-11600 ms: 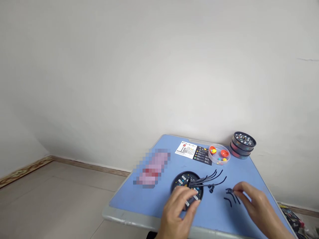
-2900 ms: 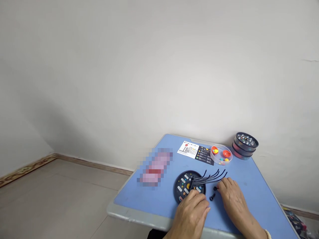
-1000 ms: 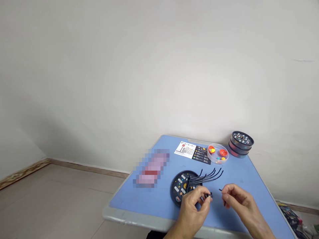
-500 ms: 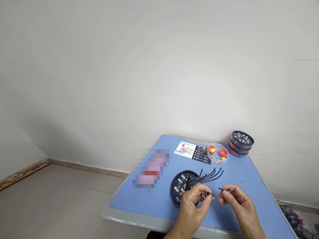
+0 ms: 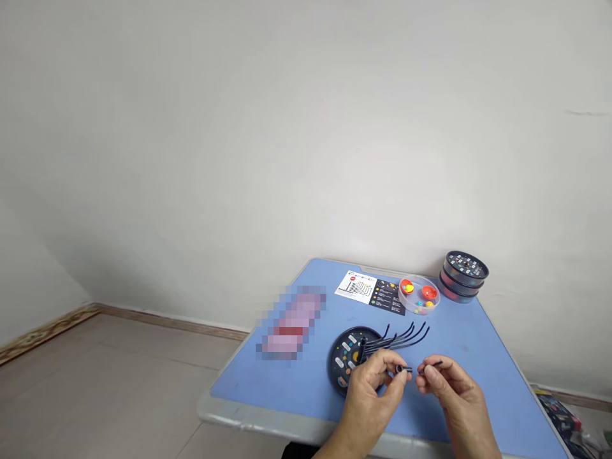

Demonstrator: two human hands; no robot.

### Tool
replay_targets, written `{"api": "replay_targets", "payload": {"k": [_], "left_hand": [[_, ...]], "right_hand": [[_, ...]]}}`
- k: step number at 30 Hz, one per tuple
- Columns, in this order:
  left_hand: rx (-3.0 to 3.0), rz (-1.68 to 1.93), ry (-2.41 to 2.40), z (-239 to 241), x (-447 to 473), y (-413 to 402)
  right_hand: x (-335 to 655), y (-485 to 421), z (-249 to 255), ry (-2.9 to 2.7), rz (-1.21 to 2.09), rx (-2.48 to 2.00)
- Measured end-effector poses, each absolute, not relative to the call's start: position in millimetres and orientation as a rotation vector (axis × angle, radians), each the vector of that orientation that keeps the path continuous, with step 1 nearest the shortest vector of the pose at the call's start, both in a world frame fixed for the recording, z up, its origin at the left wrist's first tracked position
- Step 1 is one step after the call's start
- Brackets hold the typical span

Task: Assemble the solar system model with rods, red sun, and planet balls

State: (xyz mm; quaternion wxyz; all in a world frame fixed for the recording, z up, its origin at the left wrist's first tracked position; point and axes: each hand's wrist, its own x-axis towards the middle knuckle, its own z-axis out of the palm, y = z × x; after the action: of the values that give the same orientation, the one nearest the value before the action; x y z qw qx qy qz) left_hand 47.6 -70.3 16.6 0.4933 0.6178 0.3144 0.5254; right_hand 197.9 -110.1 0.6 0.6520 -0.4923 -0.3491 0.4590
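Note:
Between thumb and fingers, my left hand (image 5: 370,398) pinches a small black ring-ended part (image 5: 403,369) with a short stub pointing right. Just across a narrow gap, my right hand (image 5: 456,392) pinches a thin black rod (image 5: 436,364). The two pieces are apart. Behind my left hand lies a round dark base (image 5: 340,357) printed with planets and labels; the hand covers its lower right part. A black post (image 5: 362,347) stands on it, and several curved black arms (image 5: 406,341) fan out from the post to the right.
A printed instruction sheet (image 5: 356,288) lies at the back of the blue table (image 5: 268,389). Beside it, a clear round tray (image 5: 419,299) holds orange half-shells and small balls. Stacked round cases (image 5: 463,277) stand at the back right corner. A blurred pink item (image 5: 299,319) lies left.
The rod in my right hand has turned in the fingers, and its tip has drawn slightly away from a leftward point. My left hand has barely moved.

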Motion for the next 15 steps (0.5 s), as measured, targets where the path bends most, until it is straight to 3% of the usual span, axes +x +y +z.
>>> {"api": "replay_targets", "payload": {"k": [15], "left_hand": [[1.553,1.263,0.796,20,47,-73]], "right_hand": [[186,-110,3,-0.748,1.066,-1.1]]}}
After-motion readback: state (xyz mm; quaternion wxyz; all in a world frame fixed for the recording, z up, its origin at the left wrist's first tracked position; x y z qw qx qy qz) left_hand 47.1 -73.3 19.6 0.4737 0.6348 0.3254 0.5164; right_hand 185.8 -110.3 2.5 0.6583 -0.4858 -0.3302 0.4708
